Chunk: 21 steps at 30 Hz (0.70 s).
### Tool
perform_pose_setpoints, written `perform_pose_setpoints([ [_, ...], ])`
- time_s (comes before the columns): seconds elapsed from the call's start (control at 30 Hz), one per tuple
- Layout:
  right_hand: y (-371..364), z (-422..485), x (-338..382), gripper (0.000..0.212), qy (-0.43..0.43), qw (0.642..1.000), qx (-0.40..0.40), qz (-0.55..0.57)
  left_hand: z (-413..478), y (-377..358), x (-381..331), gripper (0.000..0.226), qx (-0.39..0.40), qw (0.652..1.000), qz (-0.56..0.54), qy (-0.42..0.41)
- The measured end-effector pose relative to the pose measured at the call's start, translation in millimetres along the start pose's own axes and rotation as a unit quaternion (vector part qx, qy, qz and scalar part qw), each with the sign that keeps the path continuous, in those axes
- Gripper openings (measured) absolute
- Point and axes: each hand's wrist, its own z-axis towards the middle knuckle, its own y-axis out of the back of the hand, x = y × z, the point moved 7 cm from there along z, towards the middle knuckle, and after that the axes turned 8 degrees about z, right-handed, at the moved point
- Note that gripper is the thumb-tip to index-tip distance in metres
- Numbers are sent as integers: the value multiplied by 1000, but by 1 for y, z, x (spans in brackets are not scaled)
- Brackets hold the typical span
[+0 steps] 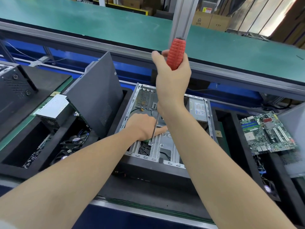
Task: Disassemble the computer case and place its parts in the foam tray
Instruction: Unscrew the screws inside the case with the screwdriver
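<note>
The open computer case lies on its side in a black foam tray at the centre. My right hand grips the red handle of a long screwdriver, held upright over the case. Its metal shaft runs down to a screw on the inner metal bracket. Inside the case my left hand rests beside the shaft's tip, index finger stretched out to the right; whether it holds anything is hidden. A power supply sits in the case's far right corner.
A removed dark side panel leans upright at the case's left. Left foam tray holds a power supply and fans. A motherboard lies in the right tray. A green conveyor belt runs behind.
</note>
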Motion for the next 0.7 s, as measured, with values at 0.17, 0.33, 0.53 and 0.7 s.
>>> perform_pose_setpoints([
  [0.17,-14,7,-7,43,-108,985,124,47,5,-7,1,89,0,999,51,-4],
  [0.33,-17,15,-7,41,-166,956,216,104,9,-15,3,108,4,999,35,3],
  [0.53,-7,20,-1,40,-172,957,198,121,8,-15,1,109,-6,1000,18,-8],
  [0.7,-2,23,1,39,-168,960,188,121,4,-10,8,62,42,997,-48,-48],
])
